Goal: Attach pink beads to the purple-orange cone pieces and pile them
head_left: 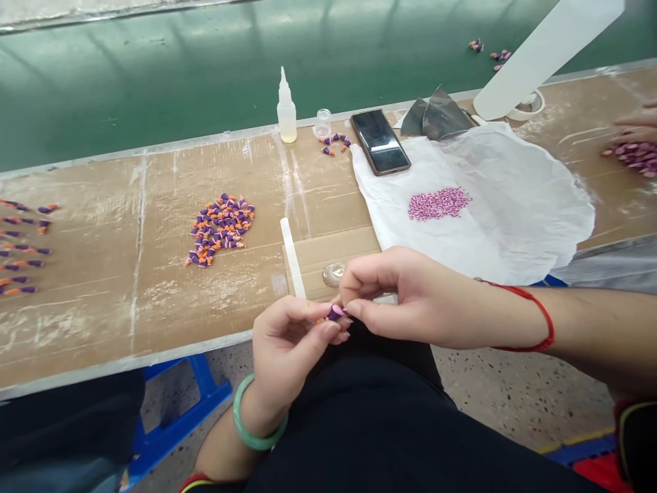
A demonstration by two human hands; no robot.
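Observation:
My left hand (290, 346) pinches a small purple piece with a pink face (335, 313) between thumb and fingers, just off the table's front edge. Against that piece my right hand (395, 294) brings its thumb and forefinger closed together; whatever is in their tips is too small to make out. Beyond the hands, a blob of clear glue (333, 274) lies on a cardboard sheet (328, 248), beside a white strip (292, 259). Tiny pink pieces (440, 204) are heaped on a white cloth (518, 198). A pile of purple and orange pieces (220, 226) sits to the left.
A dropper bottle (287, 113), a small clear cup (323, 122) and a phone (380, 142) stand or lie along the back. Rows of pieces (23, 263) lie far left. At right, another person's hand (639, 123) is near purple pieces (636, 156). A tape roll (528, 106) lies behind.

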